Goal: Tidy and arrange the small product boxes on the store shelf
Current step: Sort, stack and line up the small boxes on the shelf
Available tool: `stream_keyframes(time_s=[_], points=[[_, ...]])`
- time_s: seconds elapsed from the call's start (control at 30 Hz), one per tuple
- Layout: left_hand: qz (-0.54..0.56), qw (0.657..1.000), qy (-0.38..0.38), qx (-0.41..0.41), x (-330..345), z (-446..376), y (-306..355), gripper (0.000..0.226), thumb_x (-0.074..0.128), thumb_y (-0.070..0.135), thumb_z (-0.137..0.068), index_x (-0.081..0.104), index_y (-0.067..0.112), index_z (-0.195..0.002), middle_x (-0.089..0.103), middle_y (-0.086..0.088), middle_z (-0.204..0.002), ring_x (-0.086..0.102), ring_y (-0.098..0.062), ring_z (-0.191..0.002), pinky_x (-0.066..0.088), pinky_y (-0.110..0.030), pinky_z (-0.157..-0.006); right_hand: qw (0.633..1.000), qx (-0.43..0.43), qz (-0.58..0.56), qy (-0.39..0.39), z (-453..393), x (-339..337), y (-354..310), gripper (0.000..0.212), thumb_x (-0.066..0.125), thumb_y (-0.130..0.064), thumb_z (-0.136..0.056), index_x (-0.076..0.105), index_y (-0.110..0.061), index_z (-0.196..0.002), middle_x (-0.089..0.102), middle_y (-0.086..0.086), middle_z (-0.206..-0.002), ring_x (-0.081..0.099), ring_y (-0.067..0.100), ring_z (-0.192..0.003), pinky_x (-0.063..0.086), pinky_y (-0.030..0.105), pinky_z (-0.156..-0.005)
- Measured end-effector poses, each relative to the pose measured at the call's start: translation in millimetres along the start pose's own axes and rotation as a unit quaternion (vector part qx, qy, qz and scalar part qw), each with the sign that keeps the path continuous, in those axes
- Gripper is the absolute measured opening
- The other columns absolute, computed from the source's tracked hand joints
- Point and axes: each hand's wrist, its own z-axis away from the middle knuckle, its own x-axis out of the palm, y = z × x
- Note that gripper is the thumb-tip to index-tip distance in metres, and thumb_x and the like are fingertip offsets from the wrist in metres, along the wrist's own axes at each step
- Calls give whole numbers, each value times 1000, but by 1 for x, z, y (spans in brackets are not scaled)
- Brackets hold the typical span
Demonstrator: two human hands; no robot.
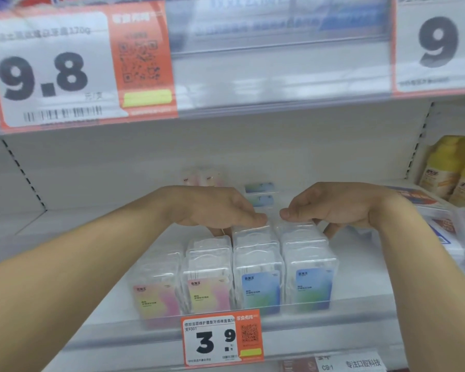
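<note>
Small clear plastic boxes stand in rows on the white shelf (97,232). The two left rows carry pink-yellow labels (207,292); the two right rows carry blue labels (261,291). My left hand (215,208) reaches in over the rear of the rows, its fingers curled down round the back boxes of the middle rows. My right hand (333,208) does the same on the rear of the rightmost blue row (310,283). The thumbs nearly meet in the middle. Further back lie two loose blue boxes (259,187) and blurred pink ones (202,178).
An orange 3.9 price tag (222,338) hangs on the shelf's clear front rail. Flat packets (440,224) and yellow bottles (451,170) fill the right side. A 9.8 price tag (57,68) sits on the shelf above.
</note>
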Motion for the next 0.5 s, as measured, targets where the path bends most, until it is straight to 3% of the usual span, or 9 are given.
stream_keyframes(time_s=[0.13, 0.23, 0.4, 0.5], points=[[-41, 999, -7, 15, 2, 2, 0, 46, 52, 63, -87, 70, 26, -108, 64, -5, -117, 59, -22, -112, 51, -38, -99, 1000, -10, -15, -19, 2, 0, 0, 28, 70, -47, -83, 78, -21, -81, 73, -7, -76, 64, 13, -80, 54, 24, -64], [-51, 998, -9, 23, 4, 2, -2, 63, 49, 70, -82, 65, 17, -111, 61, -7, -102, 59, -23, -97, 47, -46, -102, 999, -14, -17, -26, 3, 0, 1, 27, 69, -46, -85, 77, -21, -81, 74, -7, -76, 66, 8, -73, 54, 24, -63], [-73, 997, 2, 36, 7, 3, -4, 53, 44, 63, -90, 65, 20, -110, 65, -1, -113, 58, -16, -112, 42, -36, -106, 999, -7, -5, -32, -1, 1, 1, 30, 68, -46, -86, 76, -23, -68, 73, -7, -77, 65, 7, -75, 52, 22, -65], [-53, 998, -10, 25, 6, 4, -6, 58, 41, 71, -84, 64, 29, -117, 64, 11, -118, 56, -8, -115, 40, -32, -108, 1000, -1, 8, -15, -3, 2, -1, 31, 69, -51, -83, 78, -22, -81, 75, -2, -86, 65, 5, -79, 52, 20, -68]])
